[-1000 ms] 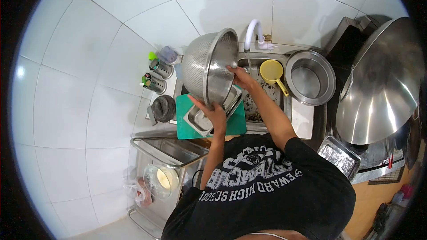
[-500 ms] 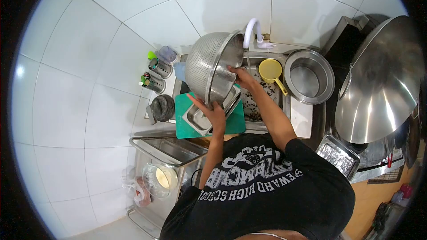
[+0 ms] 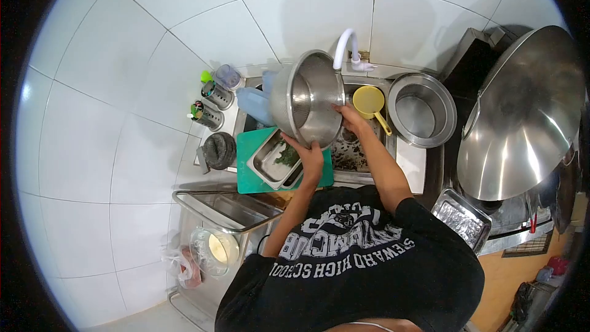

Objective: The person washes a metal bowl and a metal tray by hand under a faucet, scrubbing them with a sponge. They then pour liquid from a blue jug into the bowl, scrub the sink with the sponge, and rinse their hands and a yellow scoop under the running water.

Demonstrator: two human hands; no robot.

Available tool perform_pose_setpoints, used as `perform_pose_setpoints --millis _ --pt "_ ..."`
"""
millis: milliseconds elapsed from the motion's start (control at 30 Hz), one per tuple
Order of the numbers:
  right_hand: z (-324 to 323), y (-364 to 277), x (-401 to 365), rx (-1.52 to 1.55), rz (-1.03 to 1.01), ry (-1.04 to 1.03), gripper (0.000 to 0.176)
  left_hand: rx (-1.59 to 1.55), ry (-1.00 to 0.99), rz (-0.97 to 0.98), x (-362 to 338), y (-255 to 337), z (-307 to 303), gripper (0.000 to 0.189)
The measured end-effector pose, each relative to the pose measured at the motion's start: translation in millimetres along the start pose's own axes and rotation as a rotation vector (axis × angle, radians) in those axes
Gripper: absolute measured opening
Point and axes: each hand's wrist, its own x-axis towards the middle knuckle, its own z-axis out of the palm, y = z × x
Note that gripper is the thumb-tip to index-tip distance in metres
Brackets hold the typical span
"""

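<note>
White tiles (image 3: 319, 12) covered the walls of this kitchen corner, with a pale counter (image 3: 413, 166), a steel sink (image 3: 359, 176) full of scattered dark bits (image 3: 349, 155), and orange-tan flooring (image 3: 498, 276) off to the right. Both hands were busy with one steel colander (image 3: 322, 126), tipped sideways above the sink's left part, next to the single white faucet (image 3: 345, 43). Left hand (image 3: 309, 158) had the lower rim, one finger stretched along the outside; right hand (image 3: 350, 120) gripped the rim on the right side.

Quick count for you lot: one yellow dipper (image 3: 369, 101) in the sink, one round metal pot (image 3: 420, 114) beside it, one huge wok (image 3: 522, 123) further right. On the left, two perforated utensil holders (image 3: 217, 94) and one dark stone mortar (image 3: 219, 150). One green cutting board (image 3: 246, 166) had a metal pan (image 3: 261, 163) on it, with chopped greens (image 3: 287, 155) inside. One steel cart (image 3: 178, 197) stood lower left.
</note>
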Motion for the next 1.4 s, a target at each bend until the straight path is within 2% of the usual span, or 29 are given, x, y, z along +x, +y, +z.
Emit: perform_pose_setpoints --millis 133,200,267,367,433,567,600,667,733,767,833,867,933,967,1000,1067,1100,1167,1200,1267,1300,1333,1400 --pt "-26.6 6.0 10.7 -0.031 -0.027 0.055 0.041 0.1 -0.105 0.094 8.5 -12.3 14.0 0.095" --pt "-34.3 -6.5 14.8 0.03 0.039 0.158 0.039 0.162 -0.134 0.15 13.7 -18.6 19.3 0.095" --pt "-37.9 -17.0 14.9 0.072 -0.007 0.086 0.043 -0.015 -0.159 0.018 17.9 -13.6 26.9 0.097" --pt "-45.2 -23.6 28.7 0.128 -0.033 0.047 0.048 -0.1 -0.16 0.041 25.6 -30.0 29.6 0.099" --pt "-46.2 -32.4 28.5 -0.048 -0.009 0.064 0.047 -0.061 -0.161 0.062 29.3 -31.1 30.4 0.099" --pt "-23.0 -41.4 21.6 -0.057 0.01 0.028 0.05 -0.026 -0.151 0.107 34.8 -30.1 26.1 0.098" --pt "-14.8 -23.2 40.4 -0.277 -0.108 0.323 0.056 -0.026 -0.149 0.107 35.0 -26.2 25.8 0.098" --pt "14.7 -18.3 36.9 -0.494 -0.23 0.619 0.061 -0.047 -0.136 0.147 34.8 -17.2 25.8 0.096" --pt "54.0 -35.0 -22.4 -1.115 -0.841 0.711 0.065 -0.093 -0.13 0.166 36.9 -15.4 25.9 0.095" --pt "57.0 -31.2 -24.9 -1.11 -0.843 0.713 0.065 -0.139 -0.122 0.185 39.3 -13.8 25.5 0.094" --pt "59.7 -23.6 -25.4 -1.283 -0.749 -0.103 0.063 -0.046 -0.098 0.24 49.7 -27.7 21.2 0.093" --pt "58.3 -19.3 -24.7 -1.281 -0.749 -0.101 0.063 0.043 -0.07 0.29 54.3 -37.3 18.5 0.092" --pt "54.1 -13.5 -25.0 -1.78 -0.693 -0.363 0.058 -0.02 -0.056 0.292 58.0 -43.8 10.2 0.092" --pt "48.2 -16.4 -24.2 -1.916 -0.588 -0.221 0.058 -0.089 -0.042 0.3 62.0 -45.9 8.1 0.092" --pt "44.1 -16.9 -19.6 -1.917 -0.594 -0.214 0.058 -0.091 -0.045 0.306 63.9 -42.1 9.2 0.092" --pt "36.8 -10.3 -13.4 -1.932 -0.765 0.122 0.055 -0.003 -0.021 0.329 61.3 -37.2 9.9 0.093" --pt "37.0 -8.3 -11.3 -1.931 -0.762 0.131 0.055 0.025 -0.02 0.378 61.6 -34.4 11.9 0.093" --pt "36.0 -0.9 -9.3 -1.588 -1.161 -0.235 0.056 0.007 -0.026 0.384 59.8 -30.7 16.3 0.093" --pt "35.9 -4.8 -16.4 -1.587 -1.152 -0.236 0.056 -0.005 -0.024 0.391 56.6 -29.6 15.5 0.092" --pt "39.9 -28.8 -31.4 -1.925 -0.74 -0.194 0.054 0.101 0.022 0.446 58.2 -36.9 7.5 0.091" --pt "32.2 -32.0 -24.4 -2.002 -0.775 0.051 0.054 0.201 0.071 0.508 63.3 -37.7 7.3 0.09" --pt "26.5 -28.2 -20.1 -2.002 -0.775 0.048 0.054 0.202 0.073 0.507 64.4 -36.0 7.6 0.09" --pt "20.7 -21.0 -17.1 -1.766 -0.861 0.417 0.054 0.128 0.097 0.536 65.6 -35.4 8.0 0.088"
